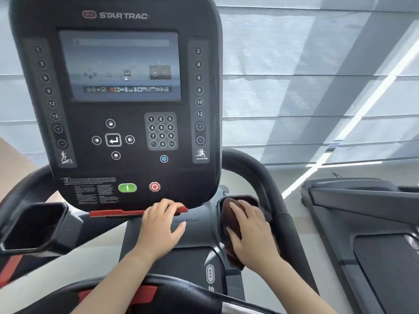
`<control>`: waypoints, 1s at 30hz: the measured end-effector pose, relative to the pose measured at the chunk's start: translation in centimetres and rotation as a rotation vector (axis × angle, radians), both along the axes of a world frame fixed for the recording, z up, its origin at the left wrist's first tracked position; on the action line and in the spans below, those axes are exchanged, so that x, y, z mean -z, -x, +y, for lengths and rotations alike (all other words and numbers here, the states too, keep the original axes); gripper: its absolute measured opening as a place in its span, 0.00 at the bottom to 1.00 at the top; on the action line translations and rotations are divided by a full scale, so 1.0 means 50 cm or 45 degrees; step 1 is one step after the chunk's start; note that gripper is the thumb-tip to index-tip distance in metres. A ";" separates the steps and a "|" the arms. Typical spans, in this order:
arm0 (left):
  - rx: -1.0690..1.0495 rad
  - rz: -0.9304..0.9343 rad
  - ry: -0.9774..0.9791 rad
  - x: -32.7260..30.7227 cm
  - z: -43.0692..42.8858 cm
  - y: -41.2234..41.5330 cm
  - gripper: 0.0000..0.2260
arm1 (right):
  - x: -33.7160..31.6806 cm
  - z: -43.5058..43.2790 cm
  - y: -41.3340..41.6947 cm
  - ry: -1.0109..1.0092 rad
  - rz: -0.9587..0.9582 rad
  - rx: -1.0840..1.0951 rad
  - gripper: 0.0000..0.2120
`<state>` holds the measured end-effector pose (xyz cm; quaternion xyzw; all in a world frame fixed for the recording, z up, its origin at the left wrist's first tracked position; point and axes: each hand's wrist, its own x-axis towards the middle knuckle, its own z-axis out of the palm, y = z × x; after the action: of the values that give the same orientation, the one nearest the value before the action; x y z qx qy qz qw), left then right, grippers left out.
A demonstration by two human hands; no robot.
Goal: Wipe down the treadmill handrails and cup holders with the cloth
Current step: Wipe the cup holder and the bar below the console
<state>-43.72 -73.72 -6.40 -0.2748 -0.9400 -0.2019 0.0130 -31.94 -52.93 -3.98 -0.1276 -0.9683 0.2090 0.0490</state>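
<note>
Pressing into the right cup holder [240,200], the dark brown cloth [232,223] lies bunched under the right hand [254,236], which is laid flat over it with fingers spread and reaching down into the well; a loose tail of fabric hangs below the palm. It looks soft, limp and light, so it should mould to the holder's corners and rim, and it is probably best held wadded under the palm with the fingertips steering it, not pinched at one edge, where it would trail and drag. The left hand [158,230] carries nothing: its fingers curl over the red bar [113,213] beneath the console [118,105], apparently steadying the body. Just beside the cloth, the right handrail [260,177] curves up and over the holder. Across the console, the left cup holder [34,225] sits open, with the left handrail [25,186] above it. Those smooth, rigid surfaces should wipe easily with the cloth wrapped round them.
</note>
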 end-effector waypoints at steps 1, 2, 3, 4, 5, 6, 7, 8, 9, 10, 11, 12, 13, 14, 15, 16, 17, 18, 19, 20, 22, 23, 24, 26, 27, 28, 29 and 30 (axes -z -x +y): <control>0.004 -0.007 0.001 0.000 -0.001 0.001 0.14 | -0.001 -0.019 0.006 -0.041 -0.015 -0.067 0.27; 0.009 -0.013 -0.001 0.001 -0.002 0.001 0.15 | 0.000 -0.038 0.015 -0.099 -0.050 -0.121 0.27; 0.015 -0.015 -0.005 0.002 -0.004 0.002 0.15 | 0.002 -0.054 0.025 -0.177 -0.097 -0.162 0.26; 0.022 -0.015 -0.008 0.003 -0.006 0.002 0.15 | 0.003 -0.067 0.036 -0.265 -0.150 -0.192 0.27; 0.030 -0.017 -0.009 0.003 -0.007 0.002 0.15 | 0.003 -0.075 0.047 -0.348 -0.199 -0.214 0.27; 0.036 -0.020 -0.010 0.002 -0.008 0.001 0.15 | 0.003 -0.081 0.055 -0.419 -0.240 -0.233 0.28; 0.041 -0.024 -0.015 0.001 -0.009 0.001 0.16 | 0.004 -0.085 0.058 -0.480 -0.277 -0.256 0.29; 0.043 -0.027 -0.021 -0.001 -0.009 0.001 0.16 | 0.007 -0.088 0.057 -0.534 -0.313 -0.292 0.30; 0.049 -0.032 -0.026 -0.002 -0.010 0.001 0.16 | 0.013 -0.089 0.052 -0.578 -0.345 -0.334 0.32; 0.056 -0.038 -0.026 -0.003 -0.011 0.002 0.16 | 0.020 -0.088 0.045 -0.604 -0.363 -0.373 0.33; 0.064 -0.046 -0.025 -0.004 -0.012 0.002 0.15 | 0.024 -0.084 0.040 -0.605 -0.364 -0.400 0.34; 0.067 -0.055 -0.028 -0.005 -0.013 0.002 0.15 | 0.024 -0.078 0.041 -0.582 -0.353 -0.410 0.34; 0.068 -0.064 -0.037 -0.006 -0.013 0.003 0.15 | 0.021 -0.071 0.048 -0.538 -0.330 -0.402 0.33; 0.071 -0.072 -0.042 -0.007 -0.013 0.004 0.16 | 0.016 -0.063 0.058 -0.490 -0.304 -0.388 0.30; 0.077 -0.079 -0.040 -0.008 -0.012 0.003 0.16 | 0.010 -0.055 0.067 -0.451 -0.276 -0.376 0.28; 0.082 -0.085 -0.038 -0.010 -0.012 0.002 0.16 | 0.007 -0.048 0.071 -0.417 -0.246 -0.372 0.26; 0.085 -0.090 -0.039 -0.011 -0.013 0.002 0.16 | 0.007 -0.043 0.070 -0.381 -0.222 -0.375 0.26; 0.086 -0.094 -0.041 -0.011 -0.014 0.002 0.16 | 0.009 -0.039 0.062 -0.342 -0.207 -0.376 0.26; 0.085 -0.097 -0.039 -0.010 -0.015 0.002 0.16 | 0.013 -0.037 0.048 -0.319 -0.203 -0.376 0.26; 0.083 -0.097 -0.040 -0.009 -0.014 0.002 0.16 | 0.018 -0.036 0.032 -0.319 -0.200 -0.388 0.26; 0.079 -0.095 -0.051 -0.007 -0.014 0.003 0.16 | 0.024 -0.041 0.016 -0.368 -0.200 -0.430 0.27; 0.075 -0.094 -0.051 -0.007 -0.013 0.004 0.16 | 0.023 -0.046 0.020 -0.397 -0.211 -0.433 0.27; 0.073 -0.091 -0.048 -0.007 -0.012 0.004 0.15 | 0.020 -0.054 0.028 -0.427 -0.230 -0.418 0.26; 0.075 -0.088 -0.044 -0.008 -0.011 0.005 0.15 | 0.017 -0.069 0.048 -0.482 -0.246 -0.382 0.26; 0.082 -0.092 -0.043 -0.008 -0.012 0.004 0.15 | 0.017 -0.075 0.052 -0.496 -0.242 -0.365 0.27; 0.092 -0.097 -0.042 -0.009 -0.013 0.003 0.16 | 0.019 -0.079 0.051 -0.494 -0.228 -0.352 0.29; 0.101 -0.100 -0.041 -0.009 -0.015 0.003 0.16 | 0.020 -0.078 0.042 -0.484 -0.205 -0.345 0.30; 0.106 -0.102 -0.041 -0.009 -0.016 0.003 0.17 | 0.023 -0.073 0.026 -0.472 -0.168 -0.339 0.32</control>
<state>-43.89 -74.54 -5.96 -0.3052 -0.9241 -0.2282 -0.0287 -33.24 -56.56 -5.14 -0.0011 -0.9995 0.0233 -0.0197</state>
